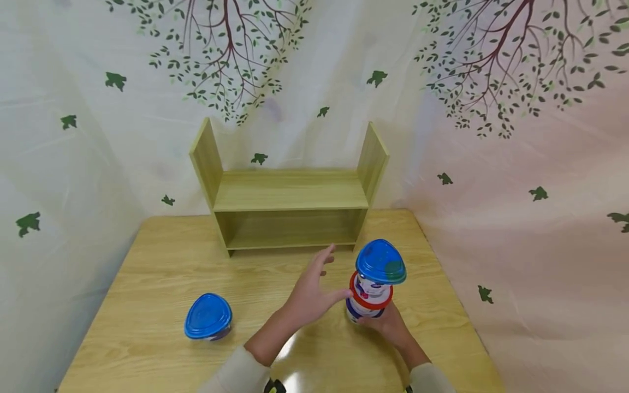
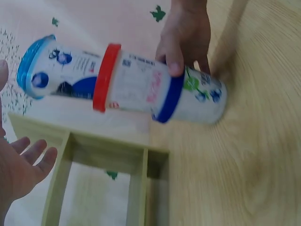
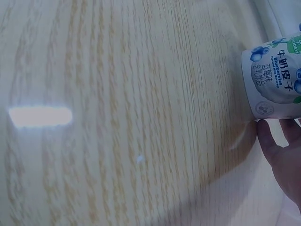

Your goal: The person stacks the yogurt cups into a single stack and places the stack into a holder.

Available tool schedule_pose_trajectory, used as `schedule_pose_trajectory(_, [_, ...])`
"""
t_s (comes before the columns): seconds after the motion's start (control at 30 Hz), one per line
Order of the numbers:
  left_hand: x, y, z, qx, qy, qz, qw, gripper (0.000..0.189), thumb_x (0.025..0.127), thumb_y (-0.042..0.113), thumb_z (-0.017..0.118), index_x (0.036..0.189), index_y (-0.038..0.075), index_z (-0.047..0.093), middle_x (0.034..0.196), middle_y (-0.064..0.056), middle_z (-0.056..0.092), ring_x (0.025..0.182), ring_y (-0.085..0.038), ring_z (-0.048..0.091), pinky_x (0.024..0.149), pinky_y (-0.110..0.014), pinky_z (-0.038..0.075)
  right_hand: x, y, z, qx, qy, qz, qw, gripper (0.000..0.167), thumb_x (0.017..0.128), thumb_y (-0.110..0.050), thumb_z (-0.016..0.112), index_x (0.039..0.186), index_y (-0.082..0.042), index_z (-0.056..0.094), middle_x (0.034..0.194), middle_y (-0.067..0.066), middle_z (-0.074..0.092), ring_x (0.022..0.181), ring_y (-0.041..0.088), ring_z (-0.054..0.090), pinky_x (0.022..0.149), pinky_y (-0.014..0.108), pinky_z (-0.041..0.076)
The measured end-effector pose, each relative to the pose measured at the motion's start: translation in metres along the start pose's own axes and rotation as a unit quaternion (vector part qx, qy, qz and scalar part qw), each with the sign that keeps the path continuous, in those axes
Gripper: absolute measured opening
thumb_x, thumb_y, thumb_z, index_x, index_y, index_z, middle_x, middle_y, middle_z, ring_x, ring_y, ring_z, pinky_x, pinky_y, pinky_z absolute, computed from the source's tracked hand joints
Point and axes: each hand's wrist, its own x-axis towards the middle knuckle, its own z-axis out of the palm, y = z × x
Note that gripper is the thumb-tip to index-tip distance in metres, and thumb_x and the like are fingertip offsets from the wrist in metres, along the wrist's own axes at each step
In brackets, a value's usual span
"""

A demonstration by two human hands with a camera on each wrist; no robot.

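R hand (image 1: 388, 326) grips tub stack (image 2: 134, 84) (blue top lid (image 1: 380, 262): glossy, rounded-triangular plas.).

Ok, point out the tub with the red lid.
The middle tub of the stack: its lid is red, whereas the top tub, bottom tub and lone tub at left are blue-lidded.

A pale, creased wall covering (image 1: 339, 49), printed with leafy tree branches (image 1: 228, 46) and scattered dark-green shapes (image 1: 115, 81), rises behind and on both sides of a wood-grained table (image 1: 157, 267), turning pinkish at the right. A two-tier shelf (image 1: 290, 189) stands toward the table's far edge, and bright glare (image 3: 41, 117) reflects off the tabletop.
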Motion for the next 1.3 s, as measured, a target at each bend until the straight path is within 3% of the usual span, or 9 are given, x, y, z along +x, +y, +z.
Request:
schedule_pose_trajectory(0.27, [-0.037, -0.030, -0.043, 0.033, 0.020, -0.002, 0.9992, 0.089, 0.082, 0.031, 0.086, 0.156, 0.026, 0.036, 0.152, 0.007, 0.045, 0.136, -0.019, 0.045, 0.105, -0.050, 0.044, 0.000, 0.002, 0.002, 0.012, 0.012, 0.045, 0.9988, 0.090, 0.074, -0.019, 0.092, 0.146, -0.031, 0.038, 0.144, -0.001, 0.051, 0.136, 0.032, 0.047, 0.111, 0.062, 0.034])
schedule_pose_trajectory(0.5, [-0.071, -0.050, -0.077, 0.077, 0.040, -0.004, 0.9962, 0.084, 0.083, 0.033, 0.084, 0.154, 0.028, 0.040, 0.148, 0.005, 0.049, 0.134, -0.020, 0.048, 0.102, -0.051, 0.047, 0.000, 0.001, 0.002, 0.005, 0.013, 0.052, 0.9985, 0.091, 0.074, -0.020, 0.092, 0.146, -0.029, 0.038, 0.144, 0.000, 0.051, 0.136, 0.032, 0.046, 0.111, 0.062, 0.034])
schedule_pose_trajectory(0.67, [-0.093, -0.059, -0.093, 0.120, 0.075, 0.028, 0.9896, 0.078, 0.082, 0.026, 0.086, 0.150, 0.018, 0.047, 0.143, -0.002, 0.055, 0.127, -0.023, 0.055, 0.096, -0.051, 0.051, 0.001, 0.000, 0.003, -0.002, 0.012, 0.049, 0.9987, 0.091, 0.075, -0.020, 0.091, 0.147, -0.029, 0.037, 0.145, 0.001, 0.050, 0.136, 0.032, 0.046, 0.111, 0.062, 0.035])
schedule_pose_trajectory(0.8, [-0.107, -0.063, -0.101, 0.165, 0.101, 0.061, 0.9792, 0.079, 0.078, 0.022, 0.089, 0.147, 0.014, 0.051, 0.141, -0.004, 0.058, 0.127, -0.025, 0.055, 0.096, -0.049, 0.050, -0.001, -0.001, 0.003, -0.013, 0.021, 0.044, 0.9987, 0.090, 0.075, -0.020, 0.091, 0.147, -0.025, 0.038, 0.145, 0.004, 0.051, 0.135, 0.034, 0.047, 0.110, 0.062, 0.036])
schedule_pose_trajectory(1.03, [-0.120, -0.074, -0.128, 0.189, 0.159, 0.139, 0.9589, 0.084, 0.069, 0.020, 0.093, 0.143, 0.006, 0.055, 0.139, -0.013, 0.058, 0.132, -0.040, 0.045, 0.111, -0.016, 0.024, -0.002, -0.002, 0.005, -0.025, 0.027, 0.049, 0.9981, 0.090, 0.075, -0.022, 0.091, 0.147, -0.024, 0.038, 0.144, 0.004, 0.052, 0.135, 0.035, 0.047, 0.109, 0.063, 0.036])
schedule_pose_trajectory(1.07, [-0.122, -0.077, -0.133, 0.189, 0.167, 0.145, 0.9567, 0.084, 0.068, 0.021, 0.093, 0.142, 0.005, 0.056, 0.138, -0.014, 0.058, 0.132, -0.042, 0.044, 0.113, -0.018, 0.022, -0.002, -0.002, 0.005, -0.025, 0.028, 0.051, 0.9980, 0.090, 0.074, -0.022, 0.092, 0.146, -0.024, 0.038, 0.143, 0.004, 0.052, 0.135, 0.034, 0.047, 0.109, 0.063, 0.036])
schedule_pose_trajectory(1.13, [-0.125, -0.084, -0.144, 0.191, 0.177, 0.142, 0.9549, 0.085, 0.066, 0.021, 0.094, 0.141, 0.003, 0.057, 0.140, -0.016, 0.056, 0.135, -0.046, 0.040, 0.117, -0.034, 0.025, -0.003, -0.002, 0.005, -0.029, 0.030, 0.050, 0.9979, 0.090, 0.074, -0.021, 0.092, 0.147, -0.023, 0.038, 0.144, 0.005, 0.052, 0.134, 0.035, 0.048, 0.109, 0.063, 0.036])
schedule_pose_trajectory(1.2, [-0.130, -0.093, -0.156, 0.186, 0.179, 0.113, 0.9596, 0.087, 0.065, 0.019, 0.095, 0.142, 0.006, 0.056, 0.144, -0.017, 0.053, 0.139, -0.049, 0.032, 0.115, -0.055, 0.025, -0.003, -0.003, 0.005, -0.034, 0.030, 0.049, 0.9977, 0.090, 0.075, -0.021, 0.091, 0.147, -0.021, 0.038, 0.144, 0.006, 0.052, 0.134, 0.035, 0.048, 0.109, 0.063, 0.037])
schedule_pose_trajectory(1.3, [-0.138, -0.106, -0.172, 0.159, 0.164, 0.043, 0.9727, 0.091, 0.064, 0.011, 0.095, 0.144, 0.006, 0.053, 0.152, -0.021, 0.043, 0.145, -0.051, 0.018, 0.102, -0.079, 0.020, -0.003, -0.005, 0.005, -0.034, 0.028, 0.048, 0.9979, 0.089, 0.075, -0.019, 0.091, 0.147, -0.021, 0.038, 0.144, 0.006, 0.052, 0.134, 0.035, 0.048, 0.109, 0.062, 0.036])
